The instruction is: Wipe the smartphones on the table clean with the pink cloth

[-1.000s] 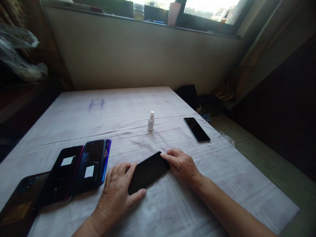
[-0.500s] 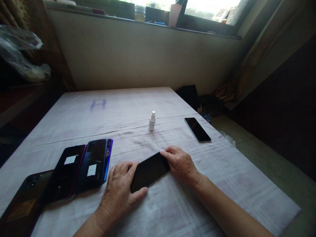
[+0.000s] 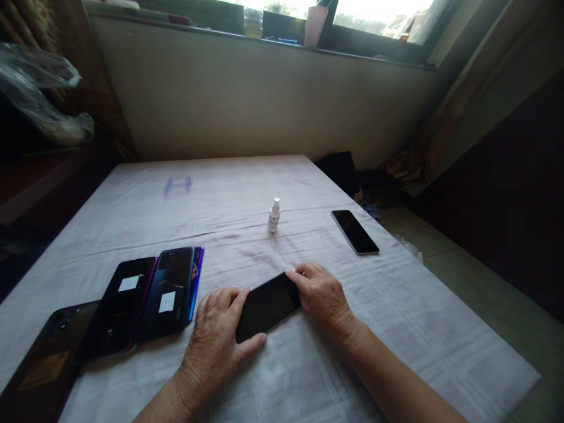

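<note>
A black phone (image 3: 267, 305) lies screen up on the white cloth of the table (image 3: 247, 194), near its front edge. My left hand (image 3: 215, 343) grips the phone's near end, with the fingers along its left side and the thumb on its lower edge. My right hand (image 3: 321, 296) closes over the phone's far end, fingers curled on its top corner. A small white dropper bottle (image 3: 274, 215) stands upright beyond the phone, clear of both hands.
Three dark phones lie back up at the left: a blue one (image 3: 173, 291), a purple-edged one (image 3: 117, 305) and a black one (image 3: 42, 358). Another phone (image 3: 355, 231) lies screen up near the right table edge. A windowsill holds a pink cup (image 3: 312, 24).
My right hand has slid a little further over the phone's far end. The view has shifted slightly; the phone and my left hand have barely moved.
</note>
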Demonstrator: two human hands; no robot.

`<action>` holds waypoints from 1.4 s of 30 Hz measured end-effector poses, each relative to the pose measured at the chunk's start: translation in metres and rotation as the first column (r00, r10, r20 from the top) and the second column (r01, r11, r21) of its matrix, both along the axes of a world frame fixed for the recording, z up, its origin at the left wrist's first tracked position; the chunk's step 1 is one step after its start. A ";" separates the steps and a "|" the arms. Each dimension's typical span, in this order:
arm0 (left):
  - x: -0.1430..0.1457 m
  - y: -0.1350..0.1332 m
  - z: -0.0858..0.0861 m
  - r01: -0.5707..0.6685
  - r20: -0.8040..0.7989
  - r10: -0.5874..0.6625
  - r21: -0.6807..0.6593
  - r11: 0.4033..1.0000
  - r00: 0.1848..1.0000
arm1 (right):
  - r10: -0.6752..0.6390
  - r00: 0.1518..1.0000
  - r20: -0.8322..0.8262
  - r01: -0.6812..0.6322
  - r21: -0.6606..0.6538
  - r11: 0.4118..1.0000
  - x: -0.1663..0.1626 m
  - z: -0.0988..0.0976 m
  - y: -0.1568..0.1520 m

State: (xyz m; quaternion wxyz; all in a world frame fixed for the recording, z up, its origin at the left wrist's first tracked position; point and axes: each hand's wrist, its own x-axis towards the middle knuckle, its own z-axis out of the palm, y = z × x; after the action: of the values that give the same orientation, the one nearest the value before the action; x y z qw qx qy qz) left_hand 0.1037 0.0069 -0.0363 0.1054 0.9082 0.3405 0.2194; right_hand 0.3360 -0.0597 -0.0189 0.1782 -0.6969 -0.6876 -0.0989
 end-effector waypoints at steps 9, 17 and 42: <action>0.001 -0.001 -0.001 0.011 -0.022 -0.010 0.045 0.999 1.000 | 0.021 0.999 -0.027 -0.021 0.002 1.000 -0.021 0.001 -0.001; 0.001 -0.001 -0.002 0.016 0.000 -0.016 0.039 0.999 1.000 | -0.129 0.992 -0.011 0.129 -0.004 0.992 -0.017 0.000 -0.002; 0.002 -0.003 0.001 0.006 -0.002 -0.006 0.061 0.998 1.000 | -0.095 0.995 0.009 0.094 0.076 0.993 -0.028 -0.007 -0.019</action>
State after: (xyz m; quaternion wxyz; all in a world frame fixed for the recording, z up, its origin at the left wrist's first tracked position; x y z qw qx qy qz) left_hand 0.1057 0.0044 -0.0350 0.0781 0.9122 0.3310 0.2284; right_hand 0.3079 -0.0782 -0.0264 0.1953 -0.7207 -0.6508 -0.1372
